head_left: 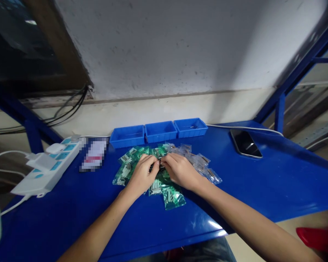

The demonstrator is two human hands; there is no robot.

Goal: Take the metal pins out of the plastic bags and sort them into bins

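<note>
Over a pile of small plastic bags, my left hand (144, 171) and my right hand (180, 170) meet with their fingertips almost touching. Both are closed in a pinch. Something small and dark shows between the fingers, too blurred to name. Green-tinted bags (172, 196) with pale and metallic pieces inside lie to the left, under and in front of my hands. Clear bags (200, 162) holding thin metallic pieces lie behind and to the right of my right hand. My hands hide the middle of the pile.
Three blue bins (160, 131) stand in a row against the wall; the right one holds a few small dark pieces. A white power strip (50, 169) with plugs and cables is at the left. A phone (246, 143) lies on the right of the blue table (262, 185).
</note>
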